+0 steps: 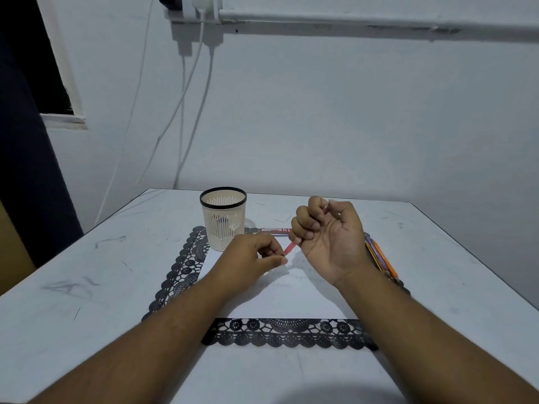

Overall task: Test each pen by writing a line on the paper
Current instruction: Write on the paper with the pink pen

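**Red pen held over the paper between both hands**

A red pen (pixel 290 248) is gripped in the right hand (pixel 326 237), whose fingers (pixel 303 220) are curled round the barrel with the palm turned toward the camera. The pen is tilted, its lower end pointing down and to the left, above the paper. That lower end is pinched between the thumb and fingertips of the left hand (pixel 248 258), so the fingers of both hands are seen clamped on the same pen. Whether a cap is fitted at that end cannot be told.

The white paper (pixel 280 301) is laid flat on a black lace mat (pixel 186 266) on the table (pixel 73 301). Faint handwriting is seen on the sheet just below the hands; it cannot be read.

A cream slotted pen cup (pixel 223 220) with a black rim is stood upright at the far left corner of the mat, with a few pens dimly visible inside. A second red pen (pixel 274 229) is laid flat behind the hands, just right of the cup. More pens (pixel 382 258), orange and purple among them, are laid in a bunch at the right edge of the mat, partly hidden by the right wrist.

White cables (pixel 189 112) are hung down the wall behind the table.
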